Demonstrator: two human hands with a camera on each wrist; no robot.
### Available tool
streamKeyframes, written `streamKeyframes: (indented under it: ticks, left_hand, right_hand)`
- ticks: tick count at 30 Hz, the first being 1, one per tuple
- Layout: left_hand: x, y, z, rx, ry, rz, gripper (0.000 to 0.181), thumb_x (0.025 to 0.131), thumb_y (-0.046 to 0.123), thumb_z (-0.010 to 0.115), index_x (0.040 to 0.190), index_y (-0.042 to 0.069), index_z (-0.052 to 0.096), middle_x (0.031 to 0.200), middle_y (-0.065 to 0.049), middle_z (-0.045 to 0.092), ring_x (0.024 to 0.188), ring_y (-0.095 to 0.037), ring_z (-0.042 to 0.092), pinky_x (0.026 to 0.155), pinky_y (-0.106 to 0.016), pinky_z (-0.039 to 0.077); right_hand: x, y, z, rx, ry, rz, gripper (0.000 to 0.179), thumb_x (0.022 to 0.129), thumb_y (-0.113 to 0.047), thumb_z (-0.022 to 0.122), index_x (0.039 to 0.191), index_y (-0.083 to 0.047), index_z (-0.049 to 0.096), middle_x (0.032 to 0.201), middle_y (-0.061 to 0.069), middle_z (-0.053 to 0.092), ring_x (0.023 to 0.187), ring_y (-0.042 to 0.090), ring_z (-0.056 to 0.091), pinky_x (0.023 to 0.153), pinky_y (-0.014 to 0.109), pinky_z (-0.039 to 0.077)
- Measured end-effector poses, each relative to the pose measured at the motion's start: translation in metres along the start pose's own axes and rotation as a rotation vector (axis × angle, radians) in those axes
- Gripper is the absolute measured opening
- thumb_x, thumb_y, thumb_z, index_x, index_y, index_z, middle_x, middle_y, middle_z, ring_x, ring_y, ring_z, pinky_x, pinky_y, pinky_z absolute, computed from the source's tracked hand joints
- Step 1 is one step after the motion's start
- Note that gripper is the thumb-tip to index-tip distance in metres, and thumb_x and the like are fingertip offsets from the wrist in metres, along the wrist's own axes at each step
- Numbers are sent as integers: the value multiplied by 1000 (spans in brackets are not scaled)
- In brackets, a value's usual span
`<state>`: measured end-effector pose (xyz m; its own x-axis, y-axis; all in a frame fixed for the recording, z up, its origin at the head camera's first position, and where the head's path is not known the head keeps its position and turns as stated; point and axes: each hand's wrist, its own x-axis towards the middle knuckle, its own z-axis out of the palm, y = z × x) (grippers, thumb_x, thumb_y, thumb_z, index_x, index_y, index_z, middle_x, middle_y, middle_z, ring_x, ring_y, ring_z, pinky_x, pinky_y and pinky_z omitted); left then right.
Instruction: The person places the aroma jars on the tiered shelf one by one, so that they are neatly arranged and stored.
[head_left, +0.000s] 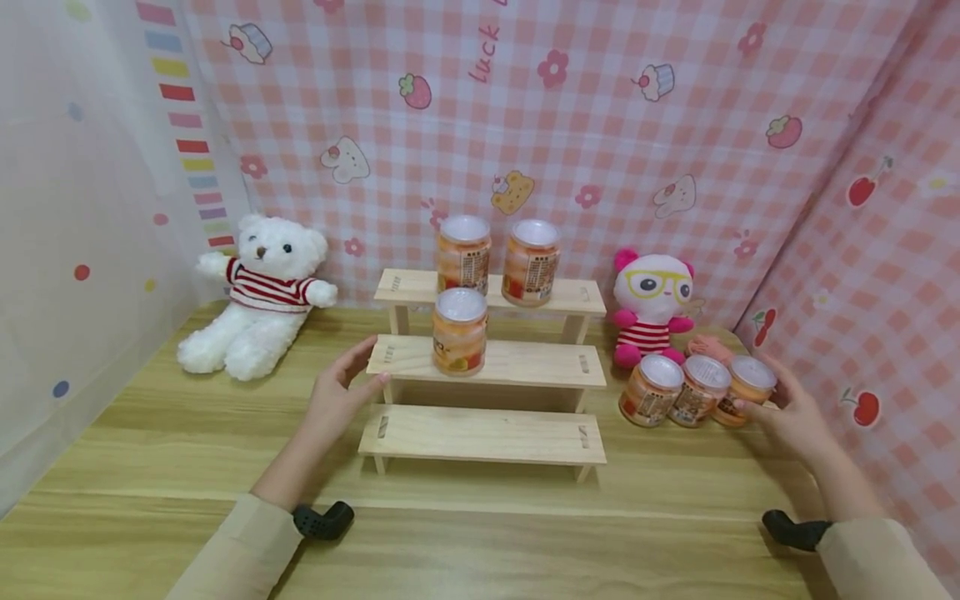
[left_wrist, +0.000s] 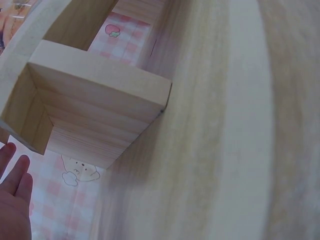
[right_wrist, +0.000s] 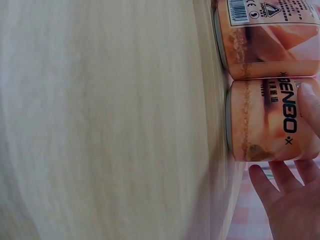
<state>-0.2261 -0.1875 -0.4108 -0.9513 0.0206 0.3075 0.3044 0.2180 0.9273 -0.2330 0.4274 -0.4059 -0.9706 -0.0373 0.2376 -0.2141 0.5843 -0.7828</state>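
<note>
My left hand [head_left: 344, 388] is at the left end of the middle step of a wooden three-tier display stand [head_left: 480, 437]. Its thumb meets the front edge; in the left wrist view the fingers [left_wrist: 14, 181] look fairly straight. On the right, my right hand [head_left: 795, 414] has its thumb on the front of the rightmost orange-labelled jar [head_left: 738, 404] and fingers round its far side. That jar stands upright beside a middle jar [head_left: 697, 402] and a left jar [head_left: 650, 402]. One jar [head_left: 460, 343] stands on the middle step, with two jars [head_left: 463, 265] on the top step.
A white plush bear [head_left: 266, 287] in a striped top sits at the back left. Behind the right-hand jars are a pink plush panda [head_left: 651, 312] with yellow glasses and a small pink item [head_left: 708, 346]. Pink checked cloth [head_left: 600, 125] hangs behind the wooden table [head_left: 480, 550].
</note>
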Motion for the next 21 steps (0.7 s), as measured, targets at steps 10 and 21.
streamKeyframes:
  ticks: [10,21]
  left_hand:
    - [-1,1,-1,-5,-2,-8,62,89,20,71,143,7,44,144,-13,43,133,-34,36,106,-50,32]
    - [-1,2,-1,-13,5,-16,62,88,19,72,143,8,45,145,-13,43,133,-32,36,106,-49,33]
  right_hand:
    - [-2,-3,3,-49,61,39,79,90,-16,69,154,-15,22,137,30,39,104,-5,43,76,6,41]
    - [-13,-8,-6,3,171,-13,77,86,-5,71,151,-19,31,118,-14,47,97,-12,45,76,4,40]
